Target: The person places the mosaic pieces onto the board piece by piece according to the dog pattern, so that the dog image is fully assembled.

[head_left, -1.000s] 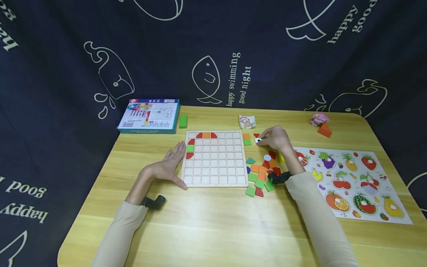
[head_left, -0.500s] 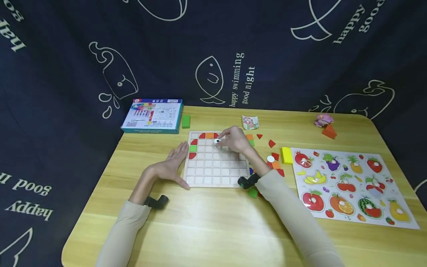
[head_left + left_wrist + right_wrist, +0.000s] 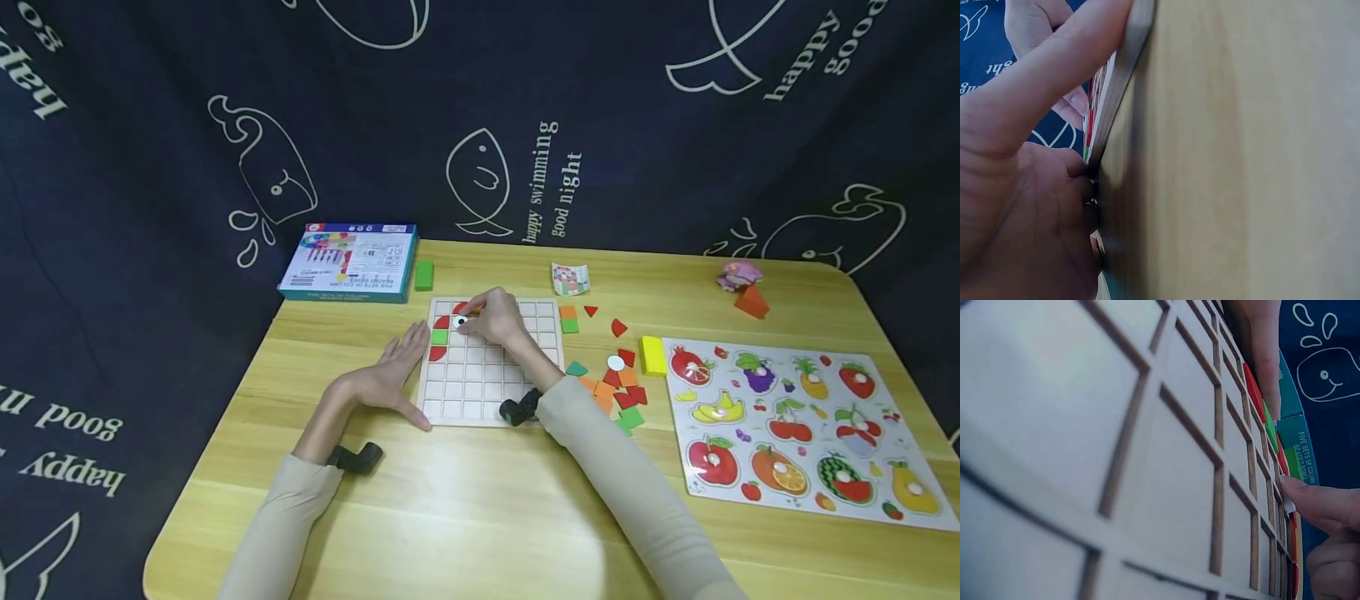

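Note:
A wooden grid board (image 3: 491,387) lies on the table. In its upper left cells sit a green square (image 3: 439,337) and red quarter-round pieces (image 3: 438,354); my right hand partly covers its top row. That right hand (image 3: 498,318) pinches a white disc with a black dot (image 3: 460,322), like an eye, at the upper left cells. The right wrist view shows the disc (image 3: 1289,504) at the fingertips, close to the grid. My left hand (image 3: 381,382) rests with spread fingers along the board's left edge; its thumb (image 3: 1054,75) touches the rim in the left wrist view.
Loose coloured pieces (image 3: 605,388) lie right of the board. Behind it are a pattern card (image 3: 571,280), a green block (image 3: 423,276) and a blue-edged box (image 3: 349,265). Farther right lie a yellow block (image 3: 653,357), a fruit puzzle board (image 3: 810,429), and an orange-red block (image 3: 752,302).
My right hand has carried the white disc leftward from beside the board to the grid's upper left. My left hand stays at the board's edge. The head view has shifted slightly.

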`<state>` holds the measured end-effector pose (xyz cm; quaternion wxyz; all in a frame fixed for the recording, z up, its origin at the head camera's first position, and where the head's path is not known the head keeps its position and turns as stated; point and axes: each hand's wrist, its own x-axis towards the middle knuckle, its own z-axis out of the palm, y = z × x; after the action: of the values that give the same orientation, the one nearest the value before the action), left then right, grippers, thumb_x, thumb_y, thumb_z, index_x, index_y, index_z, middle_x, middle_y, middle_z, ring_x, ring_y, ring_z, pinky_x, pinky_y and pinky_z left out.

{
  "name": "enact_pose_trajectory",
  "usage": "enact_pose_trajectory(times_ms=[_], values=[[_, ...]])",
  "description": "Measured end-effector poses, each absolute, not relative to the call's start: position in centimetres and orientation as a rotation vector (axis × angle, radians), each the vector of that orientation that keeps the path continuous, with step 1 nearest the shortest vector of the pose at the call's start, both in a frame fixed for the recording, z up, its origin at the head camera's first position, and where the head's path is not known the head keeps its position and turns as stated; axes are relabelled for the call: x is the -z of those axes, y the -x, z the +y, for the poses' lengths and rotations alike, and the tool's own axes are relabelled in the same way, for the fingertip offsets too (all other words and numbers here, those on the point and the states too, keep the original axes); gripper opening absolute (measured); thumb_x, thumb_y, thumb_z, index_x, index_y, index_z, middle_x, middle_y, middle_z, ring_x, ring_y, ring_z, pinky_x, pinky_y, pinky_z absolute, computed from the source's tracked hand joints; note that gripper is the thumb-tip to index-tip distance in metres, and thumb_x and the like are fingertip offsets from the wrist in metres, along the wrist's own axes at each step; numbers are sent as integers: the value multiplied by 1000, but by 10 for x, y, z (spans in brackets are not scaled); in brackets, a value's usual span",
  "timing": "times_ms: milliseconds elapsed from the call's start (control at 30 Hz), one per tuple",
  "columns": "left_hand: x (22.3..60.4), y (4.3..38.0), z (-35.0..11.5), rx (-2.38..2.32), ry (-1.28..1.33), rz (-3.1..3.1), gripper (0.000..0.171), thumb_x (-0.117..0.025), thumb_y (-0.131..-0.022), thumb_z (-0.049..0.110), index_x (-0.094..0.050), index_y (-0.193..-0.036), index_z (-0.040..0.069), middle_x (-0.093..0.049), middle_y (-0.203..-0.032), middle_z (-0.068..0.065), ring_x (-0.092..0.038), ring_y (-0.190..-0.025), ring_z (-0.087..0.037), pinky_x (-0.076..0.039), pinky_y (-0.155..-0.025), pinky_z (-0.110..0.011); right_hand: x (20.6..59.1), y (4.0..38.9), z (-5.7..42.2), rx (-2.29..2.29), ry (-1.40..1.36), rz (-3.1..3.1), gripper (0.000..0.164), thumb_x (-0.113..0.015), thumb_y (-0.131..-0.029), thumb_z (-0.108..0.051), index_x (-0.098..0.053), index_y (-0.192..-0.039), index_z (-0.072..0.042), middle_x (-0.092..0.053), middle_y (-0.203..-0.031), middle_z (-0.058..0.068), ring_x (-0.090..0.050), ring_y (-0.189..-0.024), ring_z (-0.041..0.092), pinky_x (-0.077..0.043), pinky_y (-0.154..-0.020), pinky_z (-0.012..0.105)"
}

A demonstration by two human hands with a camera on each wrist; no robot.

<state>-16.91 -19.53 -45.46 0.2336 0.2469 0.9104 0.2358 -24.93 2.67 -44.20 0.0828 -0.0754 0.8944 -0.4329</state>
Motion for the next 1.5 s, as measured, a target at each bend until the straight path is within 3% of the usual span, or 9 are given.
enact_pose_trajectory(times_ms=[100,500,633,733,833,967,1300,1400,1500], values=[[454,168,-193,-651,-685,2496,151,-85,-55,60,18,-152,8,26,-160,-9,23,-149,-23,7,-124,-48,443,249,29,1312,219,2662,17,-85,-72,-14,-79,-89,-11,-74,-107,7,-62,-95,21,-44,-71,27],[453,169,-188,-649,-699,2489,151,-85,-55,60,18,-152,8,27,-160,-8,24,-149,-23,8,-123,-49,442,247,38,1312,192,2651,16,-85,-73,-17,-79,-87,-12,-75,-104,6,-64,-96,21,-46,-74,29],[453,169,-187,-650,-702,2487,151,-86,-55,60,18,-152,8,27,-160,-9,24,-149,-23,9,-123,-49,436,243,51,1325,216,2634,18,-83,-74,-16,-79,-92,-13,-74,-96,4,-57,-80,15,-41,-65,24],[453,169,-186,-650,-702,2484,152,-85,-54,60,18,-152,8,26,-160,-9,24,-149,-23,9,-123,-49,427,239,75,1324,261,2649,22,-81,-76,-15,-78,-98,-11,-64,-73,1,-42,-57,11,-33,-54,21],[453,169,-187,-649,-701,2485,152,-85,-54,61,18,-152,7,26,-160,-9,23,-149,-24,8,-123,-50,415,232,110,1306,273,2678,26,-80,-78,-15,-76,-103,-9,-41,-53,-2,-26,-44,12,-23,-44,23],[452,168,-190,-651,-692,2493,151,-85,-54,61,17,-152,8,25,-160,-9,22,-149,-25,7,-123,-51,405,220,161,1242,176,2716,30,-78,-80,-18,-74,-109,-8,-31,-48,-4,-25,-42,13,-21,-41,24],[452,166,-197,-664,-677,2491,150,-86,-56,58,18,-152,8,26,-160,-9,23,-149,-26,7,-123,-51,414,218,242,1087,-124,2787,38,-78,-80,-18,-70,-115,-6,-30,-49,-7,-30,-43,11,-26,-42,24],[451,166,-195,-658,-693,2495,150,-85,-56,59,17,-152,7,25,-160,-10,22,-149,-27,7,-123,-51,418,221,246,1024,-165,2807,38,-80,-78,-22,-72,-111,-5,-53,-63,3,-39,-54,15,-31,-48,25],[450,167,-196,-644,-696,2503,149,-85,-57,60,17,-152,6,25,-160,-12,22,-149,-27,7,-123,-52,422,228,241,942,-193,2845,34,-81,-77,-24,-75,-104,-5,-67,-94,16,-46,-71,21,-35,-57,27]])
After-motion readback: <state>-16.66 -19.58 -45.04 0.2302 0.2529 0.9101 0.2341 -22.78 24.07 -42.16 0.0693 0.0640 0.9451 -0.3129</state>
